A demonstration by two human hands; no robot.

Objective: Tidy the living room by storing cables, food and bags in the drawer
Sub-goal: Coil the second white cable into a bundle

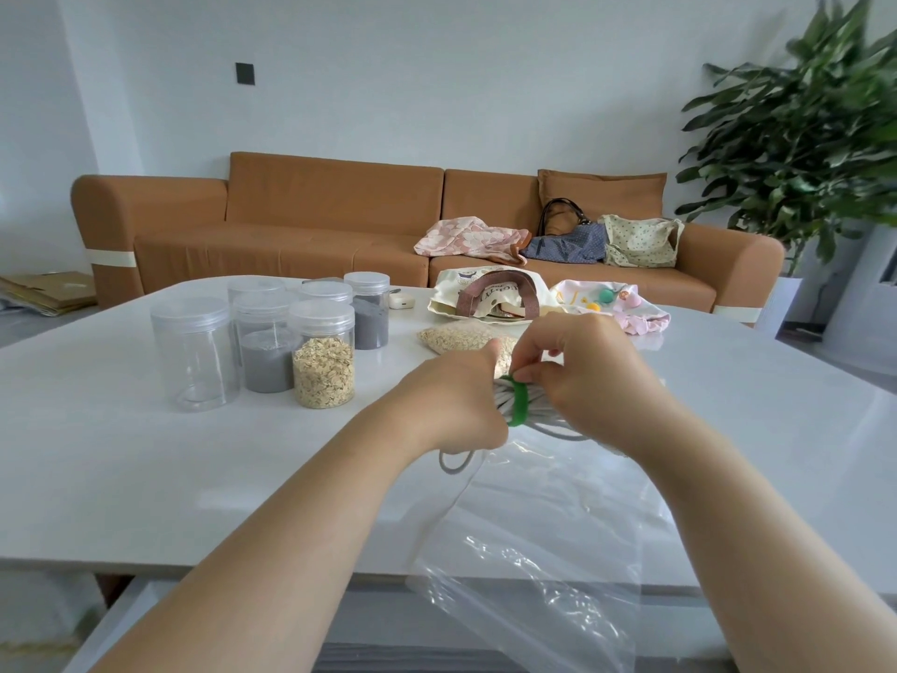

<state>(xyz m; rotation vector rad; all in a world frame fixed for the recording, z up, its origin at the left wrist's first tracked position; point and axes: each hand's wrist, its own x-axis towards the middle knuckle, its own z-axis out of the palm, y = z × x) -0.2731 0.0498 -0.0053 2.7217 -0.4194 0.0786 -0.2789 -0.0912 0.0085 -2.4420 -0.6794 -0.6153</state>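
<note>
Cable bundle (pixel 504 399), white and coiled, sits between both hands over the middle of the table (pixel 145 454), toward its near edge. We see the left hand (pixel 451 400) clenched round the coil from the left, with one loop hanging below the fist. The right hand (pixel 582 371) pinches the green strap (pixel 520 400) that rings the strands. A clear plastic bag (pixel 534 551) lies beneath the hands and droops over the near edge. A bag of oats (pixel 456 337) lies just behind the hands. We note lidded jars (pixel 323 361) toward the far-left corner and fabric bags (pixel 485 296) at the far edge.
</note>
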